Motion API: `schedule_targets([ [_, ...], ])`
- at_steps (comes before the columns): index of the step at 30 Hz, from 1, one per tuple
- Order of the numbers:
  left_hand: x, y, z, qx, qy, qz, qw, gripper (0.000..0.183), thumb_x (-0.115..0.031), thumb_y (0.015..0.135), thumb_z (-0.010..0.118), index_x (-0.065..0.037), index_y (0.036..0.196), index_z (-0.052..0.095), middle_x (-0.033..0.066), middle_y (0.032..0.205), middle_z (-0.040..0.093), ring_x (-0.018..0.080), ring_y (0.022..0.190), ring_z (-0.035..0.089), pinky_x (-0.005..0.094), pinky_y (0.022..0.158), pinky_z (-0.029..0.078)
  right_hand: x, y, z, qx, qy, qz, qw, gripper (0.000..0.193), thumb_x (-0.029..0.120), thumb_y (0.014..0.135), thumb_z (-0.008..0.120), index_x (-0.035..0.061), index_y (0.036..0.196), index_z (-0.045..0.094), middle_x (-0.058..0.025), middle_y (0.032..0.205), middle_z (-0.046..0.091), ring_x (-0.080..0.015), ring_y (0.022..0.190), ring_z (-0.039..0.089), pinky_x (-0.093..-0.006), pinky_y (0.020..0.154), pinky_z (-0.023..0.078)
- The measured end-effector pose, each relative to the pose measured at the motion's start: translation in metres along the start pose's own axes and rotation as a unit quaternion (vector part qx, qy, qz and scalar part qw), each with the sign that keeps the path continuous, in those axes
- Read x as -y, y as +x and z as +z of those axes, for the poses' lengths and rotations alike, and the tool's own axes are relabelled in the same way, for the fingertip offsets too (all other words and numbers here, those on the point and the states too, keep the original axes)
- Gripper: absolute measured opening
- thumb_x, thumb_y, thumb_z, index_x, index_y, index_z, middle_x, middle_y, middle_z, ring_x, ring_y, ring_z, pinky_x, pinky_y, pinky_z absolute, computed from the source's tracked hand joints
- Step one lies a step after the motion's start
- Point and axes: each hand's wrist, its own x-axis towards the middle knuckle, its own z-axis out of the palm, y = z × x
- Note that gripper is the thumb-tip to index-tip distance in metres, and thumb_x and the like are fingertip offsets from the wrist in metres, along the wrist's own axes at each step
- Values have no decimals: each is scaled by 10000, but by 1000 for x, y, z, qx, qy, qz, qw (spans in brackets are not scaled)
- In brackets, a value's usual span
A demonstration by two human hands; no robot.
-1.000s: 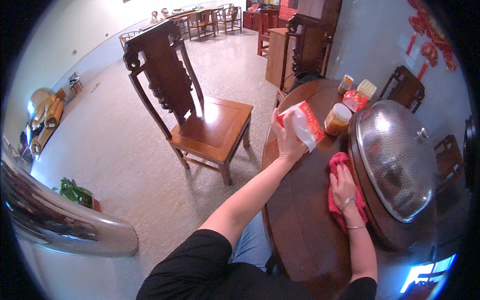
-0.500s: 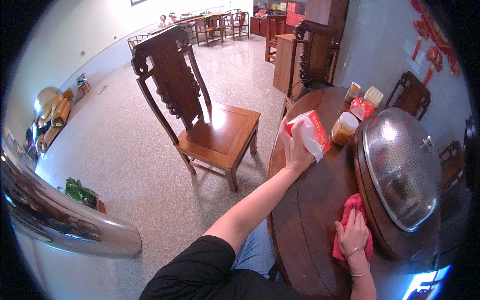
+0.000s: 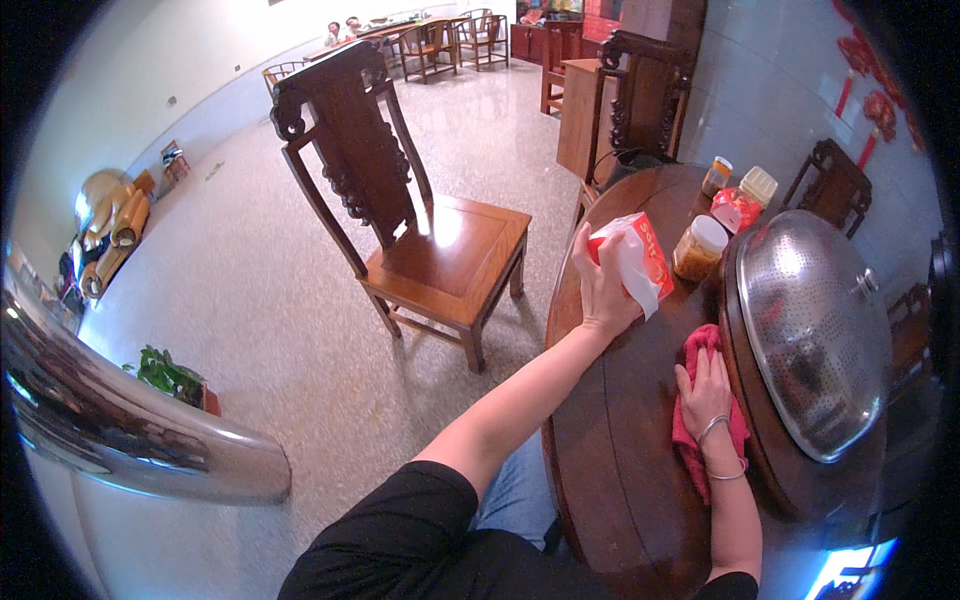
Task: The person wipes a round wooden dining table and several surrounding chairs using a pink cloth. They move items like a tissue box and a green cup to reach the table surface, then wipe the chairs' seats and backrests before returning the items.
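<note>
My left hand (image 3: 607, 285) grips a red and white tissue box (image 3: 650, 262) over the far left part of the dark round wooden table (image 3: 610, 420); a white tissue hangs from its top. Beneath my right hand (image 3: 706, 388), which lies flat with fingers stretched out, is a red cloth (image 3: 690, 440) pressed against the tabletop. Right beside the cloth rises a round wooden turntable (image 3: 752, 440), carrying a large perforated metal food cover (image 3: 805, 330). A jar with a white lid (image 3: 699, 248) stands just right of the tissue box.
Behind that jar are a small orange-capped bottle (image 3: 717, 175), a red packet (image 3: 735, 209) and a pale-lidded container (image 3: 759, 186). One carved wooden chair (image 3: 440, 250) stands left of the table, another (image 3: 645, 100) at its far side. A shiny metal column (image 3: 150, 425) and potted plant (image 3: 165, 372) are at left.
My right hand has slid the red cloth forward along the turntable's edge. The left hand still holds the tissue box. The whole view has shifted slightly.
</note>
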Motion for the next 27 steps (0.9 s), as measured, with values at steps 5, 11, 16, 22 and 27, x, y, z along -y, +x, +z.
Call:
schedule_targets([
  [5, 7, -1, -1, -7, -11, -41, 999, 941, -255, 581, 850, -133, 1352, 324, 289, 1419, 160, 516, 1271, 301, 499, 1035, 375, -7, -24, 0, 16, 5, -27, 999, 584, 368, 933, 519, -48, 1335, 439, -336, 1325, 443, -461, 1257, 410, -477, 1075, 322],
  [11, 2, -2, 1, 12, 0, -42, 999, 980, -255, 549, 875, -139, 1350, 322, 261, 1435, 155, 499, 1300, 290, 501, 1030, 389, -6, -106, -55, 59, 42, 5, 997, 550, 244, 904, 549, 75, 1408, 409, -308, 1408, 362, -464, 1300, 361, -489, 1086, 299],
  [16, 11, -5, 1, 16, -5, -57, 998, 1001, -278, 555, 878, -134, 1362, 304, 276, 1422, 144, 496, 1264, 323, 500, 1034, 366, 7, -107, -69, 9, 31, -58, 998, 528, 188, 889, 540, 94, 1399, 438, -260, 1489, 263, -413, 1382, 264, -455, 1137, 225],
  [22, 0, 1, -3, -1, 11, -41, 999, 972, -253, 574, 870, -113, 1360, 315, 280, 1411, 143, 478, 1232, 364, 489, 1043, 347, 3, -72, -52, 62, 59, -18, 996, 540, 235, 910, 523, 9, 1388, 416, -256, 1479, 294, -398, 1372, 289, -446, 1134, 236],
  [27, 6, -2, -2, -12, -18, -47, 999, 970, -195, 561, 863, -127, 1360, 317, 307, 1425, 142, 524, 1275, 281, 509, 1047, 333, 3, -15, -12, 31, 53, -17, 998, 549, 327, 940, 512, 4, 1375, 423, -258, 1460, 321, -402, 1351, 316, -439, 1115, 270],
])
